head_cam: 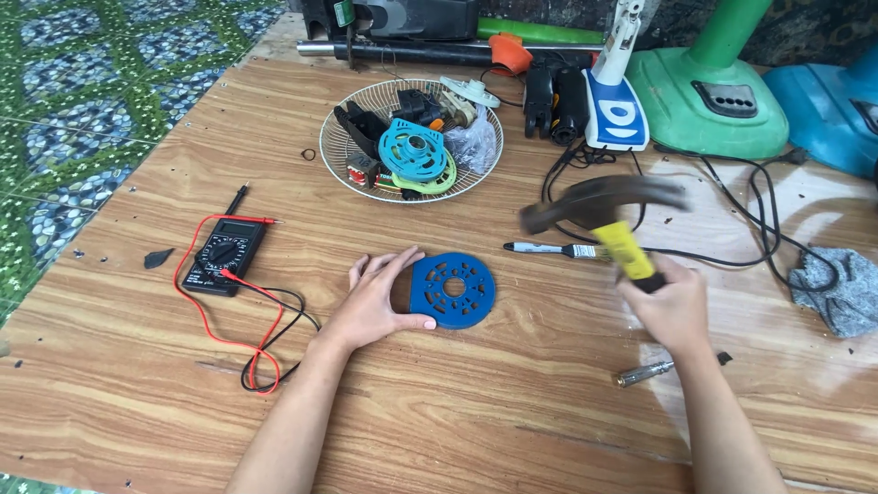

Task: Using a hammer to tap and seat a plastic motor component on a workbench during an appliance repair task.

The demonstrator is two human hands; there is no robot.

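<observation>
Left hand flat and open on the table, fingers touching the left edge of a blue perforated disc. Right hand fisted around a yellow-handled hammer, head blurred, raised above and right of the disc. Marker just beyond the hammer hand, multimeter left of the left hand, wire basket of parts beyond it

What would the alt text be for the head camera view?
A person's left hand steadies a blue round perforated plate on a wooden table while the right hand holds a raised, motion-blurred hammer. A multimeter lies left, a wire basket of parts behind.
</observation>
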